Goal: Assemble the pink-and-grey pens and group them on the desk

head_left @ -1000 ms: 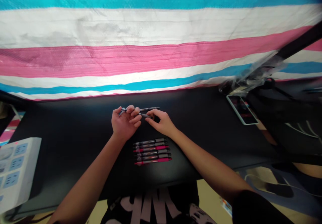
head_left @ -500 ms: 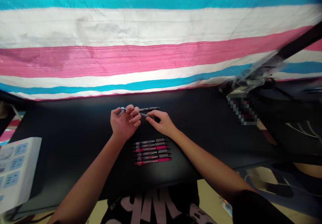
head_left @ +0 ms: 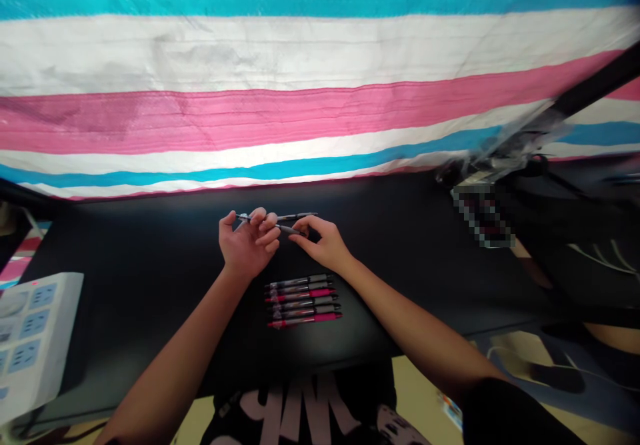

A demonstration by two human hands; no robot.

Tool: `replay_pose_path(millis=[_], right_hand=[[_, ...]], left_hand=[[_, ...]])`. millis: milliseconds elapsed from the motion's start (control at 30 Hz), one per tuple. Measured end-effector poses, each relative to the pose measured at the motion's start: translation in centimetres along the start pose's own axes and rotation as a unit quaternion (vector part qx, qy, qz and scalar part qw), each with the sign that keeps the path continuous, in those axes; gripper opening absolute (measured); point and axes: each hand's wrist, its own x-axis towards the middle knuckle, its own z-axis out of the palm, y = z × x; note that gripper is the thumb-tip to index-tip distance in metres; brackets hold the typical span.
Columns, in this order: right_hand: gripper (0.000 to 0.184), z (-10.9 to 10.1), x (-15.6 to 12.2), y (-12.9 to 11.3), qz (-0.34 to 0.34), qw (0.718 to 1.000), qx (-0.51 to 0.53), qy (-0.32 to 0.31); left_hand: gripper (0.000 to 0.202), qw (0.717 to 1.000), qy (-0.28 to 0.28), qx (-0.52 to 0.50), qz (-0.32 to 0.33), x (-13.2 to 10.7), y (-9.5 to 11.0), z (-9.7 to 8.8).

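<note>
In the head view my left hand (head_left: 249, 244) is turned palm up, its fingers curled around a pen with a grey grip (head_left: 286, 229). At that pen's right end, the thumb and fingers of my right hand (head_left: 325, 240) are closed in a pinch. Behind my left fingers a second dark pen (head_left: 299, 217) stretches to the right; whether it is held or lies on the table I cannot tell. Nearer to me, several pens lie side by side in a row, among them a black-and-grey pen (head_left: 300, 282) and a red pen (head_left: 306, 320).
A white power strip (head_left: 43, 338) sits on the black table (head_left: 150, 285) at the left. Across the back hangs a striped sheet (head_left: 300, 118). Clear plastic wrapping (head_left: 505, 152) and a blurred-out object (head_left: 483, 217) are at the right, near a dark post.
My right fingertips have shifted very slightly at the pen's end. Both hands otherwise stay in place, and the row of pens is unchanged.
</note>
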Motion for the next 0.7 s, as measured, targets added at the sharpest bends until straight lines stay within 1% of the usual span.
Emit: replay_pose_path(millis=[100, 200, 267, 333, 433, 567, 700], right_hand=[[0.019, -0.09, -0.12, -0.13, -0.018, 1.0, -0.019, -0.007], [0.025, -0.15, -0.27, -0.24, -0.045, 0.998, -0.04, -0.024], [0.027, -0.16, -0.3, -0.26, -0.04, 0.998, -0.039, -0.04], [0.022, -0.11, -0.28, -0.24, -0.016, 0.998, -0.03, -0.05], [0.022, -0.04, -0.18, -0.17, 0.003, 0.999, -0.014, -0.043], [0.015, -0.09, -0.08, -0.18, -0.008, 0.999, -0.005, -0.033], [0.02, -0.17, -0.12, -0.22, -0.02, 0.998, -0.025, -0.049]], left_hand=[[0.044, 1.0, -0.004, 0.0, 0.0, -0.06, -0.04, 0.01], [0.047, 1.0, -0.005, -0.001, -0.005, -0.12, 0.0, -0.04], [0.047, 1.0, -0.005, -0.001, -0.007, -0.13, 0.07, -0.09], [0.047, 1.0, -0.005, -0.001, -0.003, -0.12, 0.12, -0.15], [0.044, 1.0, -0.009, -0.001, 0.001, -0.05, 0.12, -0.24], [0.039, 1.0, -0.014, 0.002, -0.001, 0.04, -0.01, -0.24], [0.038, 1.0, -0.004, 0.005, 0.001, 0.01, -0.09, -0.1]])
